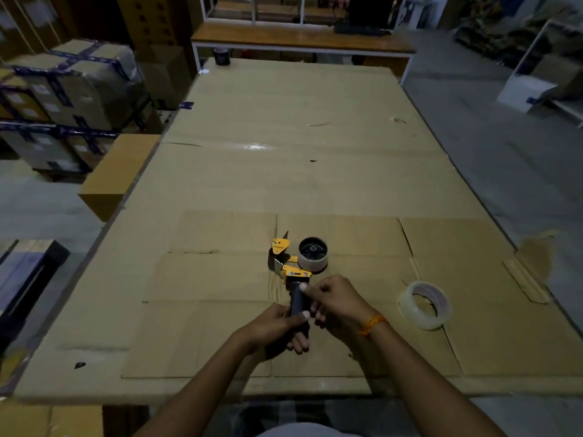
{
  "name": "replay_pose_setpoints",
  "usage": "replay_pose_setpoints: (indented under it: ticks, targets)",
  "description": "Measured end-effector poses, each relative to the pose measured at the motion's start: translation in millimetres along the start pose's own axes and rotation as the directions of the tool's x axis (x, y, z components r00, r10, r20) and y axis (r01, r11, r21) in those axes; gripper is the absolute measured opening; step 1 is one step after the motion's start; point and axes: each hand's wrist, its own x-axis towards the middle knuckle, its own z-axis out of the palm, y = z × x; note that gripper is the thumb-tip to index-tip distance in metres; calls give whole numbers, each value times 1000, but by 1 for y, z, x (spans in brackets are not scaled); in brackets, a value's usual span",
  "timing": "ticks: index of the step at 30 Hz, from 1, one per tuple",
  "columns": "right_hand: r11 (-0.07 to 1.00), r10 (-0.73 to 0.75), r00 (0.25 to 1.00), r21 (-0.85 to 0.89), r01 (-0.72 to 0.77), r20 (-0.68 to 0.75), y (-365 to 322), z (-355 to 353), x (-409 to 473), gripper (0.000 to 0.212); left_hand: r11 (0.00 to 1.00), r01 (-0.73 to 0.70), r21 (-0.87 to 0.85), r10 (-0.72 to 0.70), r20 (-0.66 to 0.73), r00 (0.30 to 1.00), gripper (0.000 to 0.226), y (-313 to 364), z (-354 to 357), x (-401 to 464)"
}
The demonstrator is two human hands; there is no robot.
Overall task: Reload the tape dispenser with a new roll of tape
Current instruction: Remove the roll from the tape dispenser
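Both hands clench the black handle of the tape dispenser (291, 272): left hand (274, 326) wraps the near end, thumb across the top; right hand (334, 299) grips just above it, thumb on the handle (orange band on that wrist). Dispenser sits near-center on a flattened cardboard sheet (220, 310), yellow frame and blade end pointing far-left, a nearly spent core (312, 253) on its hub. New clear tape roll (424, 305) lies right of the hands, apart from them, close to the sheet's fold lines. Table (284, 137) stretches far, mostly bare; dark tape roll (221, 55) at far-left corner. Stacked boxes (63, 99) off the left edge, open floor right.
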Motion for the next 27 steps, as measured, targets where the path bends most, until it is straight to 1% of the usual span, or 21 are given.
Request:
replay_pose_setpoints:
  ticks: [1,3,5,7,8,10,11,12,14,15,17,19,21,23,25,27]
  targets:
    - [1000,16,999,24,-15,-48,-2,-6,2,55,1000,15,27,-15,5,1000,63,0,-1,-2]
    - [999,33,981,41,-26,-191,-7,-20,10,59,998,21,66,-22,16,1000,69,0,-3,-6]
    - [999,33,948,6,-33,-317,-12,-33,25,61,997,37,67,-39,39,998,71,0,-5,-11]
    - [997,63,930,-14,-73,-363,-17,-42,43,56,993,72,96,-77,53,996,70,2,-6,-15]
    - [994,86,932,-28,-102,-353,-20,-45,51,53,987,96,129,-104,55,993,70,3,-7,-17]
    - [983,127,942,-85,-161,-311,-23,-48,67,49,958,149,247,-163,38,986,83,8,-11,-20]
    - [977,156,944,-95,-191,-289,-25,-48,73,48,931,166,324,-178,10,984,90,12,-15,-21]
    - [971,194,944,-87,-224,-267,-25,-49,79,47,902,160,401,-161,-31,986,93,17,-20,-21]
    - [959,264,939,-42,-280,-220,-27,-52,86,45,851,106,515,-47,-126,991,90,33,-32,-20]
    - [954,289,935,-20,-299,-204,-29,-53,87,44,837,83,540,18,-178,984,83,43,-38,-17]
    - [942,335,925,34,-335,-177,-28,-57,91,41,788,52,613,157,-282,946,63,64,-54,-2]
    - [929,369,917,84,-360,-154,-26,-60,96,43,705,48,708,295,-354,888,45,85,-70,20]
    - [925,380,916,81,-372,-127,-23,-62,100,45,642,69,764,344,-367,865,30,106,-79,40]
    - [928,373,919,47,-370,-127,-23,-62,102,41,530,93,843,376,-332,865,27,126,-81,59]
    - [932,358,922,4,-361,-145,-24,-62,101,29,434,97,896,372,-276,886,32,142,-81,79]
    - [937,332,931,-62,-345,-154,-26,-63,101,25,341,110,934,312,-223,924,42,149,-81,99]
